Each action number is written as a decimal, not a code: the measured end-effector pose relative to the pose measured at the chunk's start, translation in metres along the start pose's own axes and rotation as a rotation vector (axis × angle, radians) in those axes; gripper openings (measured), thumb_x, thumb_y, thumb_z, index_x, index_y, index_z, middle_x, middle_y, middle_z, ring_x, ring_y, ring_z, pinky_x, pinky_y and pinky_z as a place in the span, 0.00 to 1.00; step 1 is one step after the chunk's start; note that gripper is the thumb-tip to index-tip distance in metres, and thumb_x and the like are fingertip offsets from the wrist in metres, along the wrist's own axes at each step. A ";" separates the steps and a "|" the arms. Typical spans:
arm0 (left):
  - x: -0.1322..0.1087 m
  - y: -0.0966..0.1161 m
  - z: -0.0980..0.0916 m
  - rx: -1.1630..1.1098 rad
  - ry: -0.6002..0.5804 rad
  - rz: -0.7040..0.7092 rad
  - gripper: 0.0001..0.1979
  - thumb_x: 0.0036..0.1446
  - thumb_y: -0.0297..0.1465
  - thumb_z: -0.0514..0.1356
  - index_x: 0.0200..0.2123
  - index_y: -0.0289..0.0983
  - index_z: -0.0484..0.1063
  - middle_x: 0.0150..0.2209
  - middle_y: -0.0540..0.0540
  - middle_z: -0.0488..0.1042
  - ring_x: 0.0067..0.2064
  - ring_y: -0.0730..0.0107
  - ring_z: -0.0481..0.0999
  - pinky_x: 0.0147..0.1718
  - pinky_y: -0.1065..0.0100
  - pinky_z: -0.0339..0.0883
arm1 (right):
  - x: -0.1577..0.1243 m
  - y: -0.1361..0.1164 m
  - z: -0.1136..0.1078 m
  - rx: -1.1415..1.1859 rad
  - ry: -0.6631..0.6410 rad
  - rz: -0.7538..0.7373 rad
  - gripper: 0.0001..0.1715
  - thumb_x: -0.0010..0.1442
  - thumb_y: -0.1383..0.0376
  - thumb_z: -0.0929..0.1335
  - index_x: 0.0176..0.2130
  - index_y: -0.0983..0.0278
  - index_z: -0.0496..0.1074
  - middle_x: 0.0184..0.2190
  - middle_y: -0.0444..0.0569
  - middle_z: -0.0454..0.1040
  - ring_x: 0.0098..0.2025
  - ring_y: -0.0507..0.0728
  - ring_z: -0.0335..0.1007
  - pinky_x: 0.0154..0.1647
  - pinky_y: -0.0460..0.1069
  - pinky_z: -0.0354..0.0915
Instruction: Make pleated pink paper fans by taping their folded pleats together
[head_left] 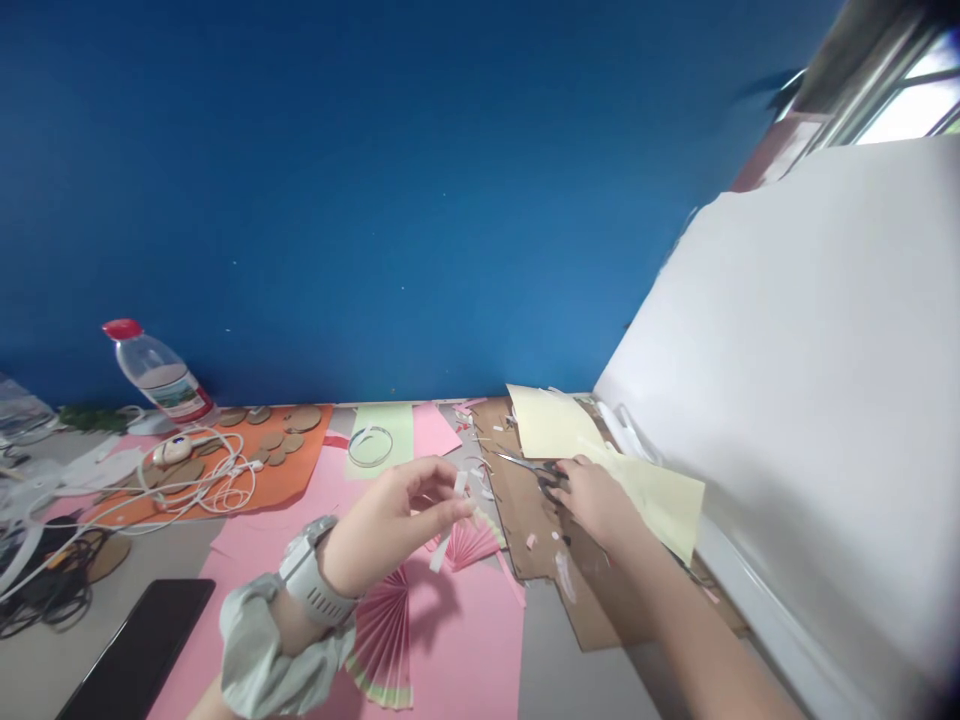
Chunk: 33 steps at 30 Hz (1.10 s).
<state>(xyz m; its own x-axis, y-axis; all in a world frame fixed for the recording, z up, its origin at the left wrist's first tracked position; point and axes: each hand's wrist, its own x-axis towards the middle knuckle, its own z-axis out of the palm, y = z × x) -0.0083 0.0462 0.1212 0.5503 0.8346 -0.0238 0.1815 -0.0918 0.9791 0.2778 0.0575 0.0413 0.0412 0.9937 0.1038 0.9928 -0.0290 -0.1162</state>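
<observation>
My left hand [405, 520] pinches a narrow white paper strip [441, 550] between thumb and fingers, above the pink paper. Under and beside that hand lie a pleated pink paper fan piece with a pale green edge [384, 625] and a smaller pleated pink piece [472, 543]. On the brown cardboard, my right hand [600, 500] has its fingers closed at the dark handles of a pair of scissors [534, 466]. The blades point left and look slightly parted. My fingers partly hide the handles.
Creased cream paper [559, 425] lies behind and beside my right hand. Paper scraps litter the cardboard [600, 610]. A metal ring [370, 447] rests on green paper. Leftward are white cables [225, 490], wooden discs [303, 418], a bottle [161, 375] and a black phone [139, 650].
</observation>
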 end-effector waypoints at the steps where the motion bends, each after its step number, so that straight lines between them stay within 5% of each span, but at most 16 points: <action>1: 0.000 -0.001 -0.001 -0.008 -0.001 0.008 0.11 0.53 0.36 0.61 0.35 0.36 0.66 0.31 0.49 0.69 0.34 0.73 0.71 0.34 0.69 0.65 | 0.001 0.000 -0.006 0.028 -0.026 -0.013 0.09 0.51 0.69 0.69 0.36 0.69 0.72 0.35 0.56 0.72 0.37 0.60 0.69 0.34 0.50 0.61; 5: 0.001 -0.007 -0.002 -0.222 -0.206 0.011 0.17 0.47 0.36 0.65 0.33 0.37 0.59 0.28 0.53 0.65 0.27 0.78 0.65 0.27 0.73 0.60 | -0.016 -0.028 -0.051 0.200 -0.057 -0.140 0.19 0.62 0.64 0.61 0.53 0.59 0.64 0.50 0.52 0.66 0.49 0.56 0.65 0.44 0.49 0.62; 6: 0.002 -0.009 -0.001 -0.292 -0.295 0.010 0.20 0.45 0.36 0.67 0.33 0.38 0.58 0.26 0.55 0.64 0.25 0.79 0.63 0.25 0.74 0.58 | -0.024 -0.041 -0.063 0.424 -0.127 -0.263 0.22 0.64 0.62 0.60 0.57 0.57 0.59 0.53 0.52 0.62 0.51 0.55 0.63 0.45 0.48 0.63; 9: 0.010 -0.017 0.009 -0.416 -0.572 0.051 0.27 0.36 0.37 0.71 0.34 0.38 0.58 0.25 0.56 0.61 0.23 0.80 0.59 0.23 0.74 0.55 | -0.048 -0.083 -0.087 0.859 -0.301 -0.556 0.23 0.60 0.54 0.63 0.55 0.53 0.63 0.45 0.48 0.64 0.48 0.54 0.63 0.47 0.49 0.62; 13: 0.022 -0.026 0.023 -0.478 -0.735 0.286 0.30 0.24 0.38 0.73 0.30 0.35 0.63 0.34 0.51 0.60 0.35 0.71 0.63 0.35 0.68 0.60 | -0.059 -0.109 -0.085 1.107 -0.430 -0.642 0.12 0.59 0.57 0.65 0.42 0.55 0.73 0.33 0.45 0.64 0.41 0.52 0.63 0.44 0.48 0.60; 22: 0.024 -0.028 0.024 -0.578 -0.672 0.222 0.21 0.41 0.40 0.67 0.29 0.35 0.61 0.33 0.50 0.61 0.34 0.72 0.62 0.36 0.67 0.59 | -0.060 -0.111 -0.067 1.436 -0.362 -0.444 0.08 0.57 0.59 0.67 0.30 0.60 0.66 0.32 0.43 0.60 0.37 0.52 0.59 0.38 0.48 0.57; 26: 0.024 -0.028 0.019 -0.527 -0.619 0.207 0.21 0.40 0.40 0.68 0.28 0.35 0.60 0.29 0.52 0.60 0.29 0.75 0.60 0.28 0.71 0.56 | -0.059 -0.119 -0.065 1.469 -0.333 -0.424 0.09 0.58 0.61 0.67 0.29 0.61 0.64 0.31 0.43 0.60 0.36 0.51 0.57 0.38 0.48 0.55; 33: 0.020 -0.029 0.008 -0.508 -0.465 0.154 0.25 0.39 0.45 0.67 0.28 0.36 0.58 0.31 0.50 0.60 0.33 0.72 0.62 0.31 0.68 0.58 | -0.060 -0.136 -0.054 1.742 -0.237 -0.418 0.06 0.60 0.64 0.66 0.30 0.60 0.64 0.32 0.43 0.62 0.38 0.51 0.60 0.40 0.49 0.57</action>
<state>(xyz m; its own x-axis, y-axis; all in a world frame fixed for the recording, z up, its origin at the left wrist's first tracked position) 0.0041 0.0617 0.0909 0.8510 0.5034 0.1496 -0.2668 0.1690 0.9488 0.1465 -0.0040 0.1047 -0.3235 0.9024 0.2848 -0.3179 0.1798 -0.9309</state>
